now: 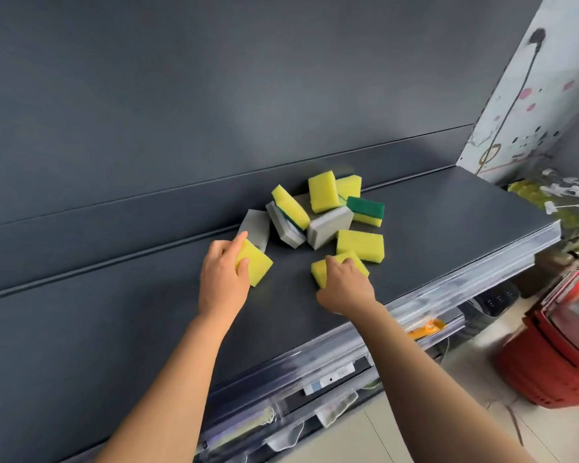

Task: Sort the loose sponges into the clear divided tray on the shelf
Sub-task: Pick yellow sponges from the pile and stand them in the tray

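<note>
1. Left hand [223, 279] grips the left yellow rectangular foam sponge [256, 267], fingers curled over its far edge. Sponge is low on the dark grey flat shelf [114, 329]; can't tell if it is lifted.
2. Right hand [345, 282] holds the right yellow rectangular foam sponge [321, 270], fingers wrapped over top and far edge, covering most of it.
3. Just beyond both hands is the loose sponge pile [318, 212]: yellow blocks, grey ones leaning on each other, and one green-topped yellow scrub sponge [366, 210] at its right. A flat yellow block [360, 245] lies just beyond the right hand.
4. Step, judged: the pick-up, one sponge per hand. Sorting looks barely begun, with most sponges still loose.
5. Clear divided tray is not plainly in view. A blurred clear and yellow patch [562, 192] at the shelf's far right end may be it; can't tell.
6. Next move likely calls for lifting both sponges clear of the pile, finding the tray and matching each to a compartment. Soft foam needs only a light squeeze.
</note>
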A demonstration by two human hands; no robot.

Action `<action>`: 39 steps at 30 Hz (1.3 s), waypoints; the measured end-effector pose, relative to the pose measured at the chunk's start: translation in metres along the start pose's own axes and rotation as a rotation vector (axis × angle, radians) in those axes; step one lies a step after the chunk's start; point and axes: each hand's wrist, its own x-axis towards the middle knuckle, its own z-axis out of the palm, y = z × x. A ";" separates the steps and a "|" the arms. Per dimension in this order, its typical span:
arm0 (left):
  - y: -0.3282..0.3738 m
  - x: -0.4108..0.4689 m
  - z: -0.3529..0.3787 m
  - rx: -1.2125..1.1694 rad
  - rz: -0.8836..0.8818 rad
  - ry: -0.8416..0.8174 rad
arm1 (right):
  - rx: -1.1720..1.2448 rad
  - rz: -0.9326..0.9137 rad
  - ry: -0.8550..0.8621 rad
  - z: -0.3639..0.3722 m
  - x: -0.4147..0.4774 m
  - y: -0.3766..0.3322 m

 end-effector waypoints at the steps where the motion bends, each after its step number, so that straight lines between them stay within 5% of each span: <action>1: 0.001 -0.003 -0.001 -0.001 -0.012 0.003 | 0.003 -0.047 -0.041 -0.004 0.001 -0.003; 10: 0.003 -0.036 -0.024 -0.039 -0.173 0.053 | -0.116 -0.308 -0.115 -0.003 0.010 -0.022; 18: -0.014 -0.066 -0.059 -0.133 -0.346 0.163 | 0.113 -0.385 -0.222 0.017 0.004 -0.053; 29: -0.052 -0.125 -0.133 -0.385 -0.529 0.373 | 0.678 -0.524 0.008 0.035 -0.044 -0.139; 39: -0.105 -0.223 -0.238 -0.403 -0.617 0.503 | 0.809 -0.787 -0.049 0.079 -0.141 -0.257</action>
